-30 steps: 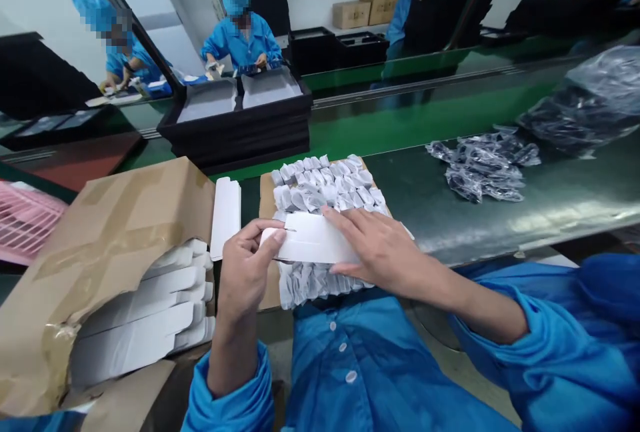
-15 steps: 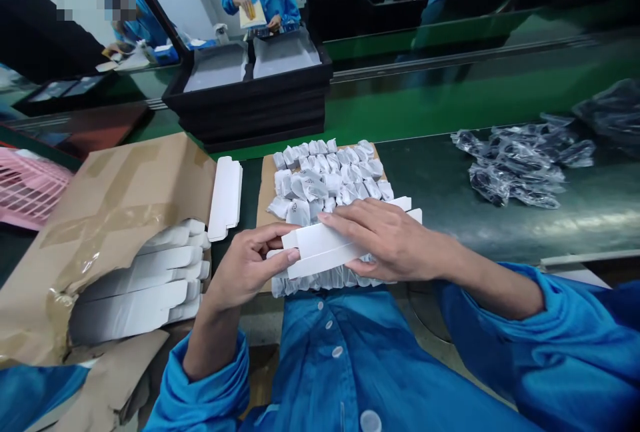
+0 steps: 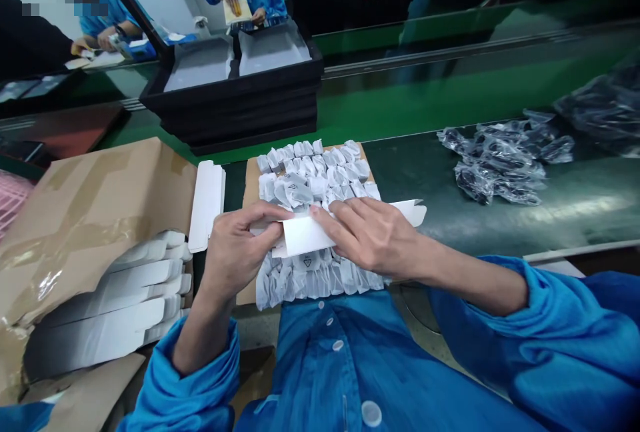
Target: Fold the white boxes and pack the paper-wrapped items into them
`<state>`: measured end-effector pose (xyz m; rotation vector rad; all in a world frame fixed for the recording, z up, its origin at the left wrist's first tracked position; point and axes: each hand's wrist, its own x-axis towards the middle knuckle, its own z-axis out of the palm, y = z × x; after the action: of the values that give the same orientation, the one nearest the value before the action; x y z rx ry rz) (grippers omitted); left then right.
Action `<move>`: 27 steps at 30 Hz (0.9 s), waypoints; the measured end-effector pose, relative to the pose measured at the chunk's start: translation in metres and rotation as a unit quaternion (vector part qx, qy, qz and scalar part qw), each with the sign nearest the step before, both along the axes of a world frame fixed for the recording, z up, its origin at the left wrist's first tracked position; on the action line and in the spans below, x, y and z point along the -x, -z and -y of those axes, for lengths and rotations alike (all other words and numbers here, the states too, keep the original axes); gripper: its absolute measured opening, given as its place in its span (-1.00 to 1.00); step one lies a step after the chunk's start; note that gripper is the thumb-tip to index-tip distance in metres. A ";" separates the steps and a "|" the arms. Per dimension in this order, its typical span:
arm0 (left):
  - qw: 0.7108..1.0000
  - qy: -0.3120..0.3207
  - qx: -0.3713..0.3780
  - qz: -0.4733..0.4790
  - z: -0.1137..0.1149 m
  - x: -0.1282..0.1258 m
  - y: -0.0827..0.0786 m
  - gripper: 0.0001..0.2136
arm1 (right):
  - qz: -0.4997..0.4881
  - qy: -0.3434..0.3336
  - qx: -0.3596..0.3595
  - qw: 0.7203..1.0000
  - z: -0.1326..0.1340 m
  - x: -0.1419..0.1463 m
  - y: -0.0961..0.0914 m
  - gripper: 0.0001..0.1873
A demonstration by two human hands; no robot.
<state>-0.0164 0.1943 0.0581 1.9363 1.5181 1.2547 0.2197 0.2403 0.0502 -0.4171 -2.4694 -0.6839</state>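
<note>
Both my hands hold one long white carton blank (image 3: 305, 233) level above a cardboard sheet (image 3: 249, 185) packed with several small white pouches (image 3: 313, 175). My left hand (image 3: 235, 255) pinches the carton's left end, thumb on top. My right hand (image 3: 370, 235) lies over its middle with fingers pressed on it; the carton's right end flap (image 3: 413, 211) sticks out past that hand.
An open brown box (image 3: 95, 199) of flat white cartons (image 3: 107, 312) sits at my left, with one loose carton (image 3: 206, 195) beside it. Stacked black trays (image 3: 235, 95) stand behind, clear-bagged dark parts (image 3: 500, 159) lie at the right. Other people in blue work beyond the green belt (image 3: 425, 109).
The carton has gone from a flat blank to a partly opened sleeve and shifted slightly left between my hands. My view has dropped a little toward the bench.
</note>
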 end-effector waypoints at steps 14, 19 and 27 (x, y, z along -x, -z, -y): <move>0.937 -0.018 -0.212 0.279 0.018 -0.058 0.032 -0.18 | -0.241 0.097 -0.018 0.966 -0.001 0.045 0.007 -0.42; 0.952 -0.134 -0.164 0.219 -0.002 -0.045 0.027 -0.31 | -0.186 0.003 0.143 0.972 0.024 0.064 0.012 -0.31; 0.964 -0.056 -0.119 0.233 0.013 -0.023 0.030 -0.32 | -0.355 -0.173 0.432 0.811 0.012 0.054 -0.015 -0.66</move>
<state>0.0063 0.1811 0.0277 1.5416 1.2899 1.8575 0.1658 0.2281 0.0649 -0.4151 -1.8776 0.6977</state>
